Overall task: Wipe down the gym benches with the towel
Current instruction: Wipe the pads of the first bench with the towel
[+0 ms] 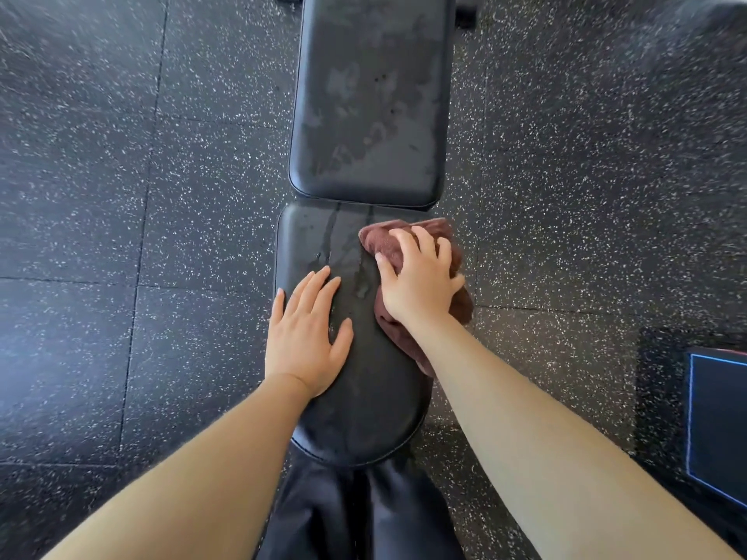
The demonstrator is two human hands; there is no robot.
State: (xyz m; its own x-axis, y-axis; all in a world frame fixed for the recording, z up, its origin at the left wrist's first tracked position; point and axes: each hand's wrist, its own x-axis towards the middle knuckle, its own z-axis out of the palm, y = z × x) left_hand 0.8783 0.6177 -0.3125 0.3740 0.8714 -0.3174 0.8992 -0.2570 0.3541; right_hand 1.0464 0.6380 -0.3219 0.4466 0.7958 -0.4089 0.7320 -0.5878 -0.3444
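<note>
A black padded gym bench runs away from me, with a near seat pad (364, 398) and a far back pad (372, 95). Both pads carry wet streaks and smears. A crumpled brown towel (461, 305) lies on the right side of the seat pad, hanging a little over its right edge. My right hand (420, 280) presses down on the towel, fingers spread and curled into the cloth. My left hand (307, 337) rests flat on the seat pad's left side, fingers apart, holding nothing.
Dark speckled rubber floor tiles (121, 236) surround the bench on both sides. A dark mat or pad with a blue outline (719, 418) lies on the floor at the right edge. My dark trousers (355, 515) stand at the seat's near end.
</note>
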